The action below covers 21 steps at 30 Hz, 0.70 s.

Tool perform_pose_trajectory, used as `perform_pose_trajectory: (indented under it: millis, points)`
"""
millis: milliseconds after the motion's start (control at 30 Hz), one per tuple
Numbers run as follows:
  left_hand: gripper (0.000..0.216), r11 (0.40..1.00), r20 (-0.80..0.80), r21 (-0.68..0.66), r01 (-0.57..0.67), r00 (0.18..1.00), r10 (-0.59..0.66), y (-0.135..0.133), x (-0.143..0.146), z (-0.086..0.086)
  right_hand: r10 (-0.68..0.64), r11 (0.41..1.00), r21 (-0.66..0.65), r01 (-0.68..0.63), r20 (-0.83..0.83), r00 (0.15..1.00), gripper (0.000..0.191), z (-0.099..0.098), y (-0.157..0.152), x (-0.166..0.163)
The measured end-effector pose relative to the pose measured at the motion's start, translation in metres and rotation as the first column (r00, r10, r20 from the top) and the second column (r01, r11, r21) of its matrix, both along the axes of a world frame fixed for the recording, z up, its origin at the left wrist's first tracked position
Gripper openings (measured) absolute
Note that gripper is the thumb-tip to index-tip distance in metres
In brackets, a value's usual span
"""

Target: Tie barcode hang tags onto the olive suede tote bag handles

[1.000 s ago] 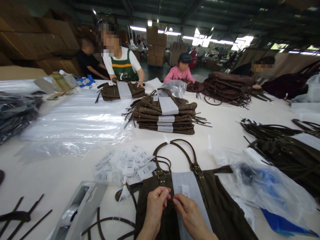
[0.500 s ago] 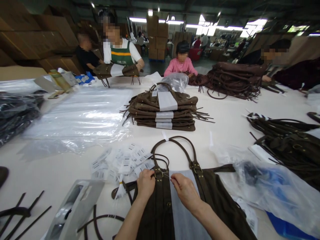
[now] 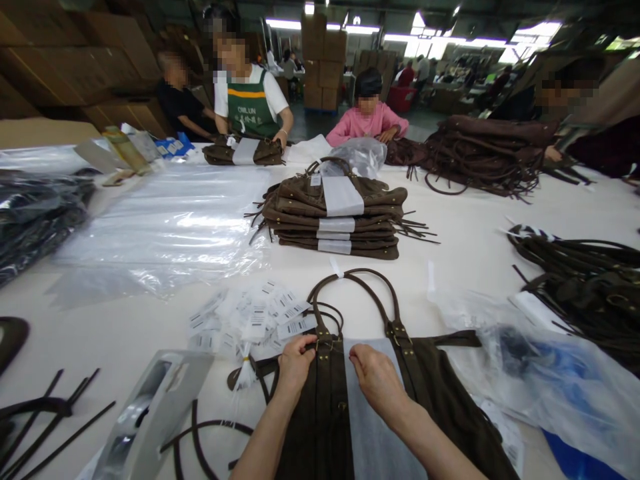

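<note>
A dark brown handbag (image 3: pixel 327 407) lies before me, its looped handles (image 3: pixel 373 277) pointing away. A pale paper band (image 3: pixel 367 400) runs down its middle. My left hand (image 3: pixel 296 367) is closed at the left handle's buckle, fingertips pinched together; what they grip is hidden. Over the paper band, my right hand (image 3: pixel 375 377) makes a closed pinch on a thin string, barely visible now. Just left of the bag is a pile of white barcode tags (image 3: pixel 257 313), their strings bunched by a yellow tie. A grey tape dispenser (image 3: pixel 160 407) stands at the lower left.
Beyond the bag is a stack of banded brown bags (image 3: pixel 335 217). Clear plastic bags (image 3: pixel 165 227) lie left; crumpled plastic (image 3: pixel 540 353) and dark bags (image 3: pixel 595 287) lie right. Co-workers stand across the table, one in a green apron (image 3: pixel 249 107), one in pink (image 3: pixel 367 120).
My right hand has shifted slightly relative to the bag, and the string shows less clearly. The view has moved a little. The co-worker in the apron has lowered a brown bag to the table.
</note>
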<state>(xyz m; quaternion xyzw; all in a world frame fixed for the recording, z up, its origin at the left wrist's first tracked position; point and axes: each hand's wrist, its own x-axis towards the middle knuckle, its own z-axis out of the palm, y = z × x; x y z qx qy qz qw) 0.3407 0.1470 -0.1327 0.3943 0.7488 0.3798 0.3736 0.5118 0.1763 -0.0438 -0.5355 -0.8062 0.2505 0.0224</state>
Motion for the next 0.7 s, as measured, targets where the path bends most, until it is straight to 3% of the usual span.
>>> perform_pose_trajectory:
  millis: [233, 400, 567, 700]
  points:
    - [0.030, 0.999, -0.017, 0.004, 0.039, 0.999, -0.039, 0.001, -0.001, 0.003, 0.011, 0.998, -0.060, -0.016, -0.084, 0.996, 0.022, -0.012, 0.003, -0.016]
    - [0.024, 0.982, -0.234, -0.052, 0.179, 0.954, -0.186, 0.001, 0.001, 0.015, 0.000, 0.996, -0.087, -0.012, -0.142, 0.990, 0.020, -0.017, 0.007, -0.029]
    - [0.018, 0.956, -0.512, -0.059, 0.288, 0.813, -0.277, -0.008, 0.002, 0.028, 0.016, 0.993, -0.112, -0.034, -0.152, 0.988, 0.020, -0.015, 0.009, -0.022]
    - [0.020, 0.946, -0.644, -0.123, 0.301, 0.701, -0.306, -0.019, 0.001, 0.035, 0.061, 0.977, -0.188, -0.105, -0.224, 0.973, 0.025, -0.016, 0.008, -0.004]
